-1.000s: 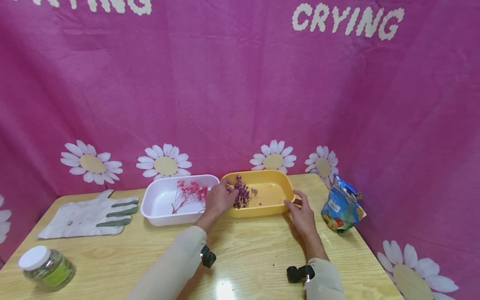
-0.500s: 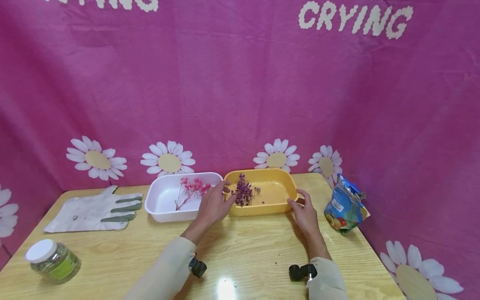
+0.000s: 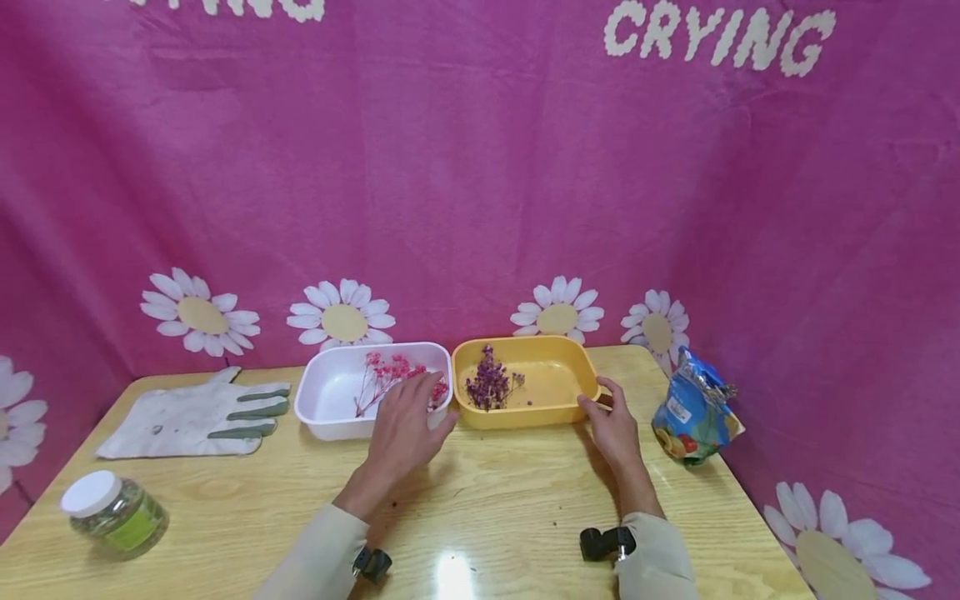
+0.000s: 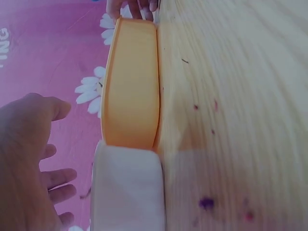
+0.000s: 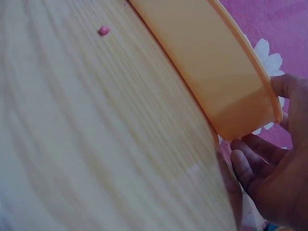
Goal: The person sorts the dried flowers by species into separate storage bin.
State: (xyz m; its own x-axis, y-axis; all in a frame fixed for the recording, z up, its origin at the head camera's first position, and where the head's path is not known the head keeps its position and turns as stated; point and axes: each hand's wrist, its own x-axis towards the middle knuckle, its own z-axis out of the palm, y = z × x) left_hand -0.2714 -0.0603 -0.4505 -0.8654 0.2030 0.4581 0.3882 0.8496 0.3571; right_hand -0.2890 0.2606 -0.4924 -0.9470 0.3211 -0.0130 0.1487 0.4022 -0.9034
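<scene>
In the head view my left hand [image 3: 406, 427] hovers over the front edge of the white plastic tray [image 3: 318, 402], where pink dried flowers [image 3: 382, 372] lie. The left wrist view shows its fingers [image 4: 60, 177] apart, with nothing between them. Beside it stands the yellow plastic tray [image 3: 555, 377], with a sprig of purple dried flowers [image 3: 489, 382] in its left end. My right hand [image 3: 617, 427] holds this tray's right end; in the right wrist view the thumb [image 5: 284, 85] is at the rim and the other fingers are curled against the end wall.
A work glove [image 3: 191, 417] lies flat at the left, behind a lidded jar [image 3: 120, 517]. A crumpled blue snack bag [image 3: 693, 412] stands at the right edge. Small flower bits such as a purple crumb [image 4: 206, 203] dot the wooden table [image 3: 510, 508]. A pink curtain hangs behind.
My left hand has left the purple flowers and moved left and toward me, over the white tray's front edge. The right hand stays at the yellow tray's end. The head view has shifted slightly.
</scene>
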